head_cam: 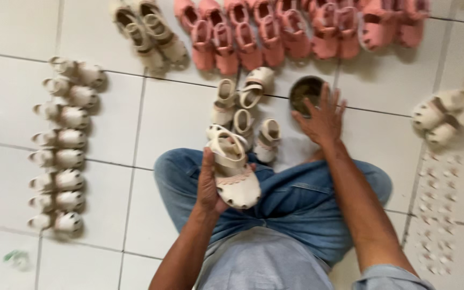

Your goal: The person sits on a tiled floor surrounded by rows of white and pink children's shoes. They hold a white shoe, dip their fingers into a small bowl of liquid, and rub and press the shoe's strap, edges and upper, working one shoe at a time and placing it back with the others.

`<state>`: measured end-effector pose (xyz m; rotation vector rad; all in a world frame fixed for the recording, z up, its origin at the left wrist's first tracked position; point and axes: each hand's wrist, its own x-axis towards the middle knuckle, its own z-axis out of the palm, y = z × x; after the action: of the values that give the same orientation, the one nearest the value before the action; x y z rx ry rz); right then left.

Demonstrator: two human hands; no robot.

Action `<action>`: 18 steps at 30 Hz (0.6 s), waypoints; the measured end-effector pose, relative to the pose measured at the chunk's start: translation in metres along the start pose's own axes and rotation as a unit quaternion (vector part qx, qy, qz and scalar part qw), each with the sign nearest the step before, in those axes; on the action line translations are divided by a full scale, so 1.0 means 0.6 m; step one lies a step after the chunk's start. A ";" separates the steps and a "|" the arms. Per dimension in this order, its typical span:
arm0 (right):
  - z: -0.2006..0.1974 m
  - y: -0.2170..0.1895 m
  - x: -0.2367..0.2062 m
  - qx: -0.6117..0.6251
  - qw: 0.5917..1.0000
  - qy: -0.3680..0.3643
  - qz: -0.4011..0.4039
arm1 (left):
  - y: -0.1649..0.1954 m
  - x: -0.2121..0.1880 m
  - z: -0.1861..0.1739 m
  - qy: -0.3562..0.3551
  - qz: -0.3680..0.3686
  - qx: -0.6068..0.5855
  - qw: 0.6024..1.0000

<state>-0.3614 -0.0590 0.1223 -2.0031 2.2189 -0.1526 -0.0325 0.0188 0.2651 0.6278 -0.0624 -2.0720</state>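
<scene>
Over on the left side of the frame there's a neat column of small cream sandals lined up on the white tiled floor, so that batch looks sorted already, I'd guess. Moving toward the middle, the left hand has its grip closed around one cream sandal with a pink scalloped trim, holding it over the lap, just above the jeans. Right above that, a few loose cream sandals sit unsorted on the floor, so those seem to be what's left. Along the top runs a row of pink sandals. The right hand is spread open, fingers out, gripping nothing, hovering by a small round bowl; it's too blurry to tell what's inside. At the far right there's another little cluster of cream sandals, plus rows of tiny pale bits below them.
</scene>
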 end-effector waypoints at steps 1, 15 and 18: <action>0.003 0.003 0.002 -0.006 1.000 -0.010 0.003 | 0.001 0.001 0.001 -0.002 -0.002 -0.005 1.000; 0.016 0.035 0.012 -0.002 1.000 -0.006 -0.014 | 0.012 0.006 0.029 -0.071 0.036 -0.063 0.995; -0.010 0.030 0.002 0.019 1.000 0.003 -0.019 | 0.020 0.003 0.035 -0.109 0.084 -0.056 0.989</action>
<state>-0.3805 -0.0584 0.1251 -2.0276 2.1663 -0.2043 -0.0337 0.0063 0.2860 0.3143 -0.1200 -1.9573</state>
